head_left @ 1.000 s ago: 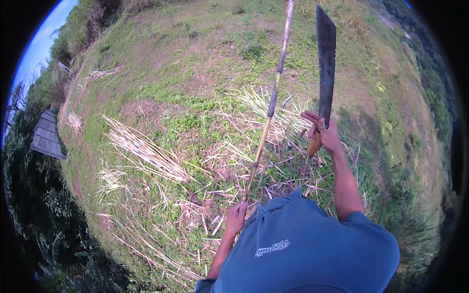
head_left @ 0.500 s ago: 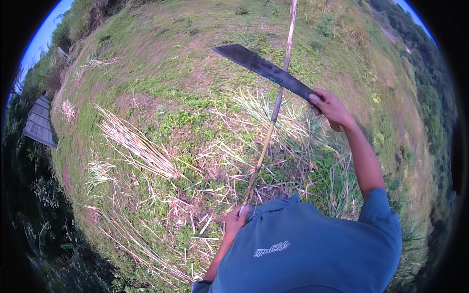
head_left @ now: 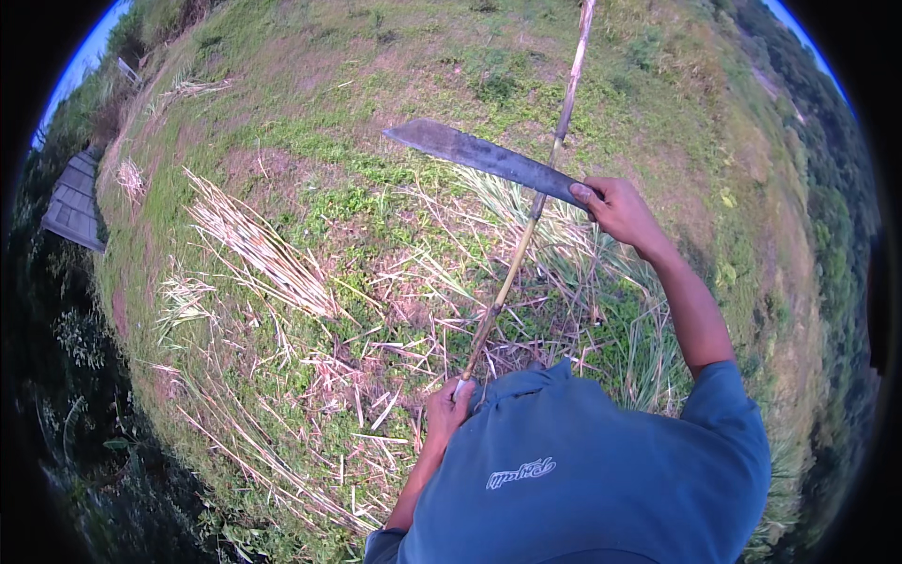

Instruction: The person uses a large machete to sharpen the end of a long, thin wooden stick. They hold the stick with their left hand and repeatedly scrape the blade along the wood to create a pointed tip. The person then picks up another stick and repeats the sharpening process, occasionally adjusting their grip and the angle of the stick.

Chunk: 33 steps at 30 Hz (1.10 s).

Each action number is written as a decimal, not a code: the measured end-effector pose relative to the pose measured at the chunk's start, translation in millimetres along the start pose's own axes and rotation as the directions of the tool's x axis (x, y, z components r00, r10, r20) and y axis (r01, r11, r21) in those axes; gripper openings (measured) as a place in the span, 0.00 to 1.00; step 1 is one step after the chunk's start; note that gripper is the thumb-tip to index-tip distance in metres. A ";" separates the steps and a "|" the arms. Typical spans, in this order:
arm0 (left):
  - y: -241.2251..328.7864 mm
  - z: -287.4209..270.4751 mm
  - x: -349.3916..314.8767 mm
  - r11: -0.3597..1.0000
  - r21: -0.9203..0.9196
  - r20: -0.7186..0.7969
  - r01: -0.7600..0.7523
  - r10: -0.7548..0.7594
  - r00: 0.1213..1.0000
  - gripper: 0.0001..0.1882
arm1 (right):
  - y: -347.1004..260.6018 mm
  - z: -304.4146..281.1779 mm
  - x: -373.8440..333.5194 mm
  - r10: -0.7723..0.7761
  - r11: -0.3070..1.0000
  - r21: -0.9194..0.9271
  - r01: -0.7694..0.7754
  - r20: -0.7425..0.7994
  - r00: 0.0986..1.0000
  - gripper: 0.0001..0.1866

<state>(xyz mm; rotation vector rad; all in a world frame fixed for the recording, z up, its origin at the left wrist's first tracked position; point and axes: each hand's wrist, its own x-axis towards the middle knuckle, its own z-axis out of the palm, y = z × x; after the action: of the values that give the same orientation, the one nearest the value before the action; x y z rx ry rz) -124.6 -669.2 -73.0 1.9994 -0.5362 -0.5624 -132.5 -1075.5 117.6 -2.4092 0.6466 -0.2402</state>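
Observation:
My left hand (head_left: 449, 410) is closed round the near end of a long, thin cane stalk (head_left: 516, 260), close to my body. The stalk slants up and away, past the top of the picture, with darker joints along it. In my right hand (head_left: 615, 212) I grip a machete (head_left: 484, 158); its handle is mostly hidden by my fingers. The broad dark blade points left and crosses over the stalk about midway. Whether blade and stalk touch, I cannot tell.
A bundle of cut stalks (head_left: 258, 246) lies on the grass to the left. Leafy cuttings (head_left: 564, 226) and short dry pieces (head_left: 383, 410) are strewn ahead of me. Longer stalks (head_left: 272, 462) lie lower left. A plank-like roof (head_left: 75, 199) shows at the far left, beside dark bushes.
My right hand and the machete have moved slightly left and down along the stalk, and the blade has tilted. The stalk's far end has shifted a little right.

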 end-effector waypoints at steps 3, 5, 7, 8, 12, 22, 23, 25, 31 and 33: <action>5.7 7.4 -0.8 0.996 0.089 -0.118 -0.020 0.030 0.993 0.16 | -3.3 -16.0 19.0 0.029 0.999 -0.026 -0.034 -0.170 0.985 0.24; 2.2 14.6 -1.5 0.978 0.205 -0.205 -0.045 0.088 0.975 0.14 | -10.0 -14.0 18.8 -0.027 0.993 -0.121 0.011 -0.134 0.991 0.25; -3.2 17.3 -0.7 0.975 0.213 -0.247 -0.059 0.112 0.963 0.12 | -18.1 3.9 0.2 -0.086 0.968 -0.232 0.095 0.051 0.995 0.26; -7.0 18.0 -2.0 0.974 0.219 -0.266 -0.064 0.122 0.956 0.12 | -21.1 11.8 -7.3 -0.175 0.949 -0.249 0.194 0.097 0.980 0.26; -10.4 21.2 -5.0 0.954 0.285 -0.340 -0.089 0.188 0.921 0.11 | -32.4 -6.1 6.0 -0.016 0.970 -0.242 0.019 0.014 1.000 0.27; -7.4 20.5 -5.4 0.973 0.207 -0.337 -0.101 0.168 0.927 0.10 | -65.9 7.3 -4.4 -0.100 0.901 -0.397 0.177 0.208 0.973 0.25; -9.6 20.7 -6.3 0.982 0.171 -0.319 -0.084 0.136 0.938 0.10 | -69.4 6.2 -3.0 -0.083 0.905 -0.395 0.159 0.201 0.976 0.25; -5.0 18.3 -7.0 0.994 0.083 -0.292 -0.072 0.094 0.952 0.13 | -54.1 -2.3 12.0 -0.043 0.938 -0.344 0.044 0.010 0.999 0.26; -9.8 -26.2 12.5 1.000 -0.007 0.137 -0.014 0.015 0.990 0.25 | -0.6 27.9 13.6 -0.039 0.996 -0.084 0.026 -0.154 0.987 0.28; -21.6 -36.3 18.4 0.997 -0.062 0.222 0.034 -0.020 0.975 0.26 | 1.0 55.0 -8.9 -0.178 0.983 -0.059 0.171 -0.124 0.976 0.27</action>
<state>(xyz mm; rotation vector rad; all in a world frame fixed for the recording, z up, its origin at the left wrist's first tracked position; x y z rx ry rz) -85.6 -645.4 -79.3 1.8957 -0.6177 -0.8159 -122.9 -1042.8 73.6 -2.5150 0.5023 -0.4624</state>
